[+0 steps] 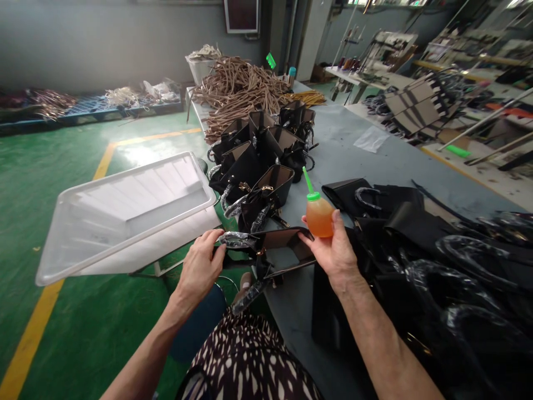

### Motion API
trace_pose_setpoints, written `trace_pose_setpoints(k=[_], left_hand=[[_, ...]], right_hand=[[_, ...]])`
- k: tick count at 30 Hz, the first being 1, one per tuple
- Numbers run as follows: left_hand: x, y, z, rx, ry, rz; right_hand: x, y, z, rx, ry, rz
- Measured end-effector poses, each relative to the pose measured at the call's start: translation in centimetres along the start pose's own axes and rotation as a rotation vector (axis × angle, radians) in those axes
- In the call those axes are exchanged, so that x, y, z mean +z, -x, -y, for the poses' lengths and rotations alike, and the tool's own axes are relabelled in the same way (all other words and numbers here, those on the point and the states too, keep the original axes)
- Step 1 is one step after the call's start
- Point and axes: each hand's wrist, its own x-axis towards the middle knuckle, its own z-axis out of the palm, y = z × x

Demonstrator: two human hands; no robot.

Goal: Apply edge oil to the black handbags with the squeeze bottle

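In front of me an open black handbag (286,247) with a brown lining lies at the table's edge, its mouth facing up. My left hand (202,264) is closed at the bag's left side, thumb and fingers pinching it by a plastic-wrapped handle (237,240). A squeeze bottle (320,216) of orange liquid, with a green cap and thin green nozzle pointing up, rests in my right hand (336,253). Fingers of that same hand touch the bag's right rim. What exactly lies between my left fingertips is partly hidden.
Several black handbags (270,144) stand ahead, before a heap of brown straps (245,83). More black bags (416,250) are piled at right on the grey table (345,133). A white plastic tray (125,222) stands at left. Below me is a blue stool (195,328).
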Motion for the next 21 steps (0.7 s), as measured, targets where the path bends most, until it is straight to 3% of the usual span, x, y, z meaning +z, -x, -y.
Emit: trace_pose_setpoints(k=[3,8,12,16,21], left_hand=[[0.7,1.6,-3.4,0.051,-0.051,-0.132],[4.4,1.7,-6.9,-0.141,-0.152,0.071],[6.3,0.2,-6.9,-0.193,-0.152,0.148],[7.0,-0.8,-6.1,-0.194,-0.032,0.077],[7.3,-1.6,-5.3,-0.173,-0.057,0.041]], right_hand=[[-0.1,-0.1,0.0,0.001,-0.008,-0.02],[-0.1,0.2,0.0,0.006,-0.022,-0.055],[-0.3,1.0,-0.1,0.009,-0.03,-0.083],[-0.7,2.5,0.2,0.021,-0.044,-0.11],[-1.1,5.2,0.5,0.059,-0.082,-0.13]])
